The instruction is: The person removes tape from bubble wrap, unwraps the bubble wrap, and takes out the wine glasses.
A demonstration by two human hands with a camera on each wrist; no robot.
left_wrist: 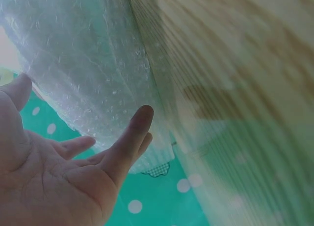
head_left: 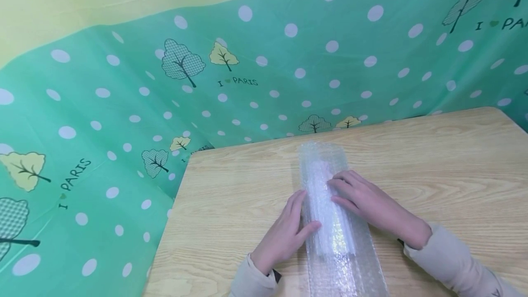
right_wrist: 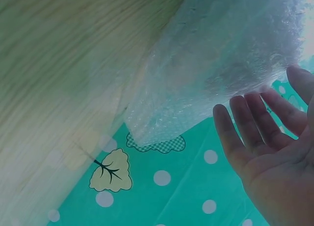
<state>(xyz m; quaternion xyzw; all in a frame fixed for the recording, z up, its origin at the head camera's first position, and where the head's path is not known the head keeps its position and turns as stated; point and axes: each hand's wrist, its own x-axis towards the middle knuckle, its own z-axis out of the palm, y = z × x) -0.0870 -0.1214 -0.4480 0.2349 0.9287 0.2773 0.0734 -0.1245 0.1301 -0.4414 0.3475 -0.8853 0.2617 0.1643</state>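
Observation:
A long strip of clear bubble wrap (head_left: 326, 152) lies lengthwise on the wooden table, wrapped around a pale, elongated bundle whose contents are blurred by the plastic. My left hand (head_left: 283, 233) rests at the bundle's left side, fingertips on its edge and thumb over the top. From the right, my right hand (head_left: 365, 198) touches the upper surface with its fingers extended. Both wrist views show relaxed, spread fingers beside the bubble wrap (left_wrist: 83, 64), the left hand (left_wrist: 64, 172) below it and the right hand (right_wrist: 274, 152) along its side.
The light wooden table (head_left: 231, 187) extends to both sides of the wrap. Behind it and to the left hangs a green curtain (head_left: 264, 68) with white dots and printed trees. The near end of the wrap runs out of the bottom of the head view.

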